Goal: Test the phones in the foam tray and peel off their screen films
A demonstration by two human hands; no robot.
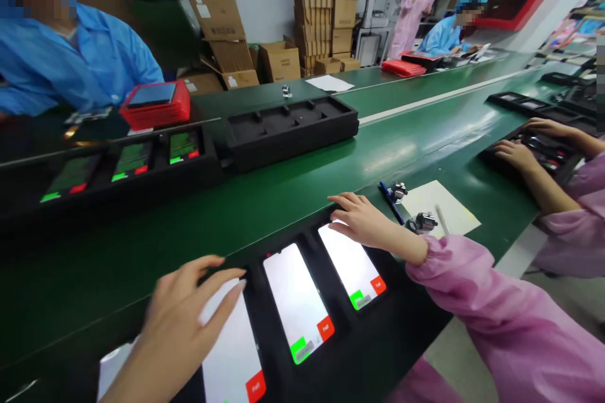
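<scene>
Left hand (186, 312) and right hand (366, 221): apart, fingers loosely spread | white-screened phones (297, 302): three plain, apparently a fourth half-hidden lower left, in one black tray (409, 305), lower centre | darker phones (132, 158): three, left of frame

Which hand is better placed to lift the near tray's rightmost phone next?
Probably the right hand: it's over the top end of the rightmost phone. The left hand is over another phone, with one more phone between.
</scene>
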